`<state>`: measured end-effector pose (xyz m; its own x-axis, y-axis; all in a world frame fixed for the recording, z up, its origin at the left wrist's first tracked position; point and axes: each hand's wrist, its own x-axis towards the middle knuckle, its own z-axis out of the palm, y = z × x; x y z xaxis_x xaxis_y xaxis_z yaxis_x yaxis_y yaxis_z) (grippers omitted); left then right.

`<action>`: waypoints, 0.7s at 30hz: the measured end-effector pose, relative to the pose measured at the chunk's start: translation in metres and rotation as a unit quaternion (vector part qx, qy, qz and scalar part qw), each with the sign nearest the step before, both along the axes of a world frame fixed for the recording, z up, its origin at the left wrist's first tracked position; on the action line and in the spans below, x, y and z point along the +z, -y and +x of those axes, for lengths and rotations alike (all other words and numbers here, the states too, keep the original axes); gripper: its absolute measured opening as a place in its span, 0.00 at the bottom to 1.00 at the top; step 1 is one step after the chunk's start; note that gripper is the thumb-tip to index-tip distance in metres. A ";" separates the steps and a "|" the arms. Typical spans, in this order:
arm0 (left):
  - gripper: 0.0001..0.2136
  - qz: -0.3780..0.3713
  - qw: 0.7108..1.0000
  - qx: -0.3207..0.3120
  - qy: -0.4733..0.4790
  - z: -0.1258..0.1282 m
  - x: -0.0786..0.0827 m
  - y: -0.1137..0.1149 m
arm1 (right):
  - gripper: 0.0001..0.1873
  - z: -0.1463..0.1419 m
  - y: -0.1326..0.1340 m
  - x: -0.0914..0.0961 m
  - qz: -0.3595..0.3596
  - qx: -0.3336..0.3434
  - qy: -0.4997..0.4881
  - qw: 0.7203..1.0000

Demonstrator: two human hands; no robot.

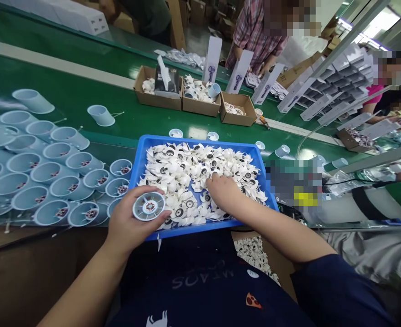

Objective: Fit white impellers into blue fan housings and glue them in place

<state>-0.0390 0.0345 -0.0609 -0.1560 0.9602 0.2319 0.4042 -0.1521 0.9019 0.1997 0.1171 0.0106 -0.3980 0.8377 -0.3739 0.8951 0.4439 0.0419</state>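
Note:
My left hand [125, 218] is wrapped round a pale blue fan housing [149, 206], its round open end facing me, with spokes and a small copper-coloured motor coil at the centre. Before me a blue plastic tray [137, 163] is heaped with white fan impellers [169, 170], several showing dark round hubs. My right hand [223, 190] reaches into the heap with its fingers curled together among the impellers. What those fingertips pinch, if anything, is hidden.
Several pale blue cylindrical housings [62, 187] stand massed at the left. Beyond the tray, cardboard boxes [200, 106] of parts sit on the green conveyor [115, 131]. White cartons [212, 59] stand farther back, near a person in a plaid shirt [246, 27]. More impellers [253, 254] lie below the bench.

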 end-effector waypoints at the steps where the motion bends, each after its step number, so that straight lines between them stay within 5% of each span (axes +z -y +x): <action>1: 0.24 0.010 1.000 0.009 0.027 0.000 0.000 0.002 | 0.17 0.006 0.003 0.002 -0.030 0.000 -0.065 0.997; 3: 0.26 0.031 0.997 0.007 0.072 0.001 0.002 0.006 | 0.15 0.017 0.012 0.002 -0.170 -0.046 -0.293 0.940; 4: 0.27 0.037 0.996 -0.005 0.080 0.002 0.003 0.008 | 0.15 0.021 0.019 0.000 -0.266 -0.089 -0.428 0.859; 5: 0.27 0.041 0.996 -0.023 0.075 0.002 0.004 0.010 | 0.18 0.025 0.025 -0.004 -0.355 -0.137 -0.543 0.749; 7: 0.27 0.037 0.996 -0.065 0.042 0.002 0.007 0.014 | 0.25 0.028 0.038 -0.012 -0.465 -0.208 -0.659 0.553; 9: 0.27 0.020 0.995 -0.098 -0.007 0.002 0.012 0.017 | 0.29 0.026 0.047 -0.018 -0.507 -0.234 -0.691 0.458; 13: 0.28 0.014 0.985 -0.133 -0.107 0.004 0.021 0.020 | 0.28 0.019 0.054 -0.021 -0.529 -0.244 -0.700 0.413; 21: 0.26 0.106 0.956 -0.174 -0.210 0.011 0.028 0.019 | 0.24 0.019 0.058 -0.025 -0.536 -0.240 -0.696 0.412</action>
<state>-0.0277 0.0151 -0.0329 0.3143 0.8617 0.3984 0.6149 -0.5045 0.6061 0.2184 0.0592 -0.0149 -0.7365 0.5952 -0.3214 -0.2848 -0.7038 -0.6508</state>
